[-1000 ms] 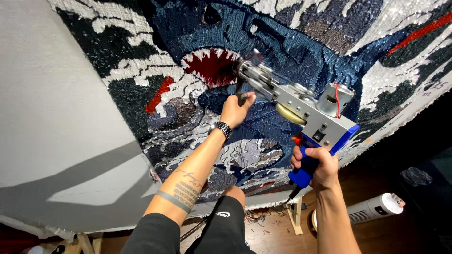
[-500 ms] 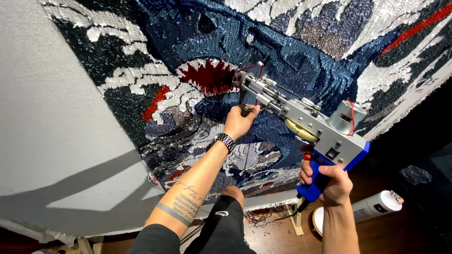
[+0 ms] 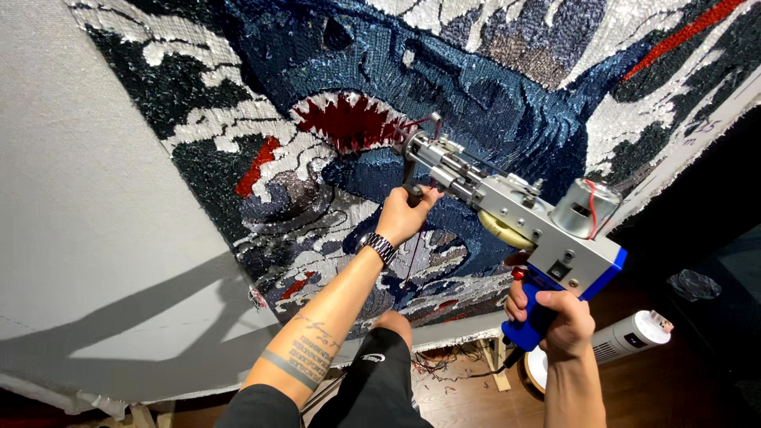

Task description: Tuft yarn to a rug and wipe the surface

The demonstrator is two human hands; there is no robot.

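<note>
Black fabric covers the person's raised knee (image 3: pixel 380 372) at the bottom of the view, nearest the camera, with the tattooed left forearm (image 3: pixel 317 341) rising above it. To the right, the right hand (image 3: pixel 559 321) is wrapped shut around the blue pistol handle (image 3: pixel 531 325) of a tufting gun (image 3: pixel 523 218), fingers curled round its front. Behind that wrist, low on the dark wooden floor (image 3: pixel 682 388), a white cylinder (image 3: pixel 634 337) lies on its side beside a round pale object that the arm partly hides, and loose yarn scraps (image 3: pixel 440 364) litter the floor near a wooden frame leg (image 3: pixel 498 368). Further out, the left hand (image 3: pixel 404 214), with a dark banded watch (image 3: pixel 380 247) at the wrist, is closed around the small black front handle (image 3: pixel 414 192) hanging beneath the gun's barrel. The gun's grey metal body slants up and left, a silver motor (image 3: pixel 585 208) with a red wire on top and a yellowish wheel (image 3: pixel 503 230) on its side. Its needle tip (image 3: pixel 408 147) meets the stretched backing cloth (image 3: pixel 87 238) right at the edge of a red, toothed mouth shape (image 3: pixel 349 123). That mouth belongs to a large tufted design (image 3: pixel 491 87) in dark blue, black, white and grey with red accents, filling the cloth above and around both hands, while the left part of the cloth is bare grey.
</note>
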